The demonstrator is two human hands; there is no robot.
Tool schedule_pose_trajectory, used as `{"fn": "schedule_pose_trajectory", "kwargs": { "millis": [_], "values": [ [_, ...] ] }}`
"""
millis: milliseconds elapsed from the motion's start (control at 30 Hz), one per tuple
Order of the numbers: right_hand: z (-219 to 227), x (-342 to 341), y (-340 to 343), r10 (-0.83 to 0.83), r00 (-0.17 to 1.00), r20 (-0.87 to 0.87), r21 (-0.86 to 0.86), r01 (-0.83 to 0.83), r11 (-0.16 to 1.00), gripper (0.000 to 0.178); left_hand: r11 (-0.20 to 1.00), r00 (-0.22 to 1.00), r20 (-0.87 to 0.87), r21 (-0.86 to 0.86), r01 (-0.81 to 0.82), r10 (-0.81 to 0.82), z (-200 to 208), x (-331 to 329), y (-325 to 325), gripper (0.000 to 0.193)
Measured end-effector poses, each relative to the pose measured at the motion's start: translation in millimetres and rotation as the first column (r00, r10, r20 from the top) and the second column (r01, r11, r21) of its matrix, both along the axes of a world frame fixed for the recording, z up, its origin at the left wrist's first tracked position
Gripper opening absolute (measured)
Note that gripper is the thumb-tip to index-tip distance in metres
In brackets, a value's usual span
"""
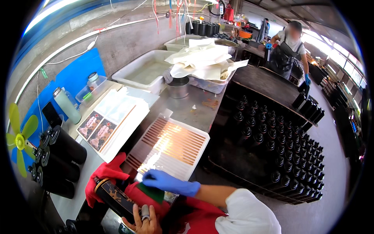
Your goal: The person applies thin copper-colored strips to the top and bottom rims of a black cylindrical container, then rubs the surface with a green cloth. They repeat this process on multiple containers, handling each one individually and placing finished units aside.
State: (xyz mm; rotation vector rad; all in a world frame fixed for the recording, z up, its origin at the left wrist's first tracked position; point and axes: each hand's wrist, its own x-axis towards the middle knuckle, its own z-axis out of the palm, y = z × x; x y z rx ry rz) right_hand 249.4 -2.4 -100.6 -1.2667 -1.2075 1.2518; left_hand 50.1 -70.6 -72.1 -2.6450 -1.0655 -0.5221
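A black bottle (116,198) with gold decoration and a gold band near its end lies tilted on a red cloth (92,191) at the lower left. My bare left hand (146,221), a grey cover on one finger, grips its lower end. My right hand (167,183), in a blue glove, is over the near edge of a white sheet of gold strips (175,141). Its fingers curl downward; what they hold, if anything, is hidden. Just below the glove is a dark green pad or cloth (152,192), against red fabric.
Printed decal sheets (113,121) lie left of the strips, near a green flask (67,105), several black bottles (58,171) and a yellow-green fan (19,141). A metal pot (178,87) and water tub (142,70) stand beyond. Rows of black bottles (280,144) fill the right; a co-worker (290,50) handles others.
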Motion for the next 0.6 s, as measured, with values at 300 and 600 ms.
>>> {"fn": "schedule_pose_trajectory", "kwargs": {
  "millis": [300, 600],
  "values": [
    [47, -84, 162, 0.26, 0.624, 0.737, 0.203, -0.572, 0.795, 0.03, 0.996, 0.98, 0.192, 0.08, 0.029, -0.044, 23, 5, -3, 0.045],
    [38, -99, 196, 0.276, 0.454, 0.847, 0.159, -0.713, 0.683, 0.032, 0.908, 0.872, 0.254, -0.121, -0.401, 0.419, -12, -29, -3, 0.114]
  ]
}}
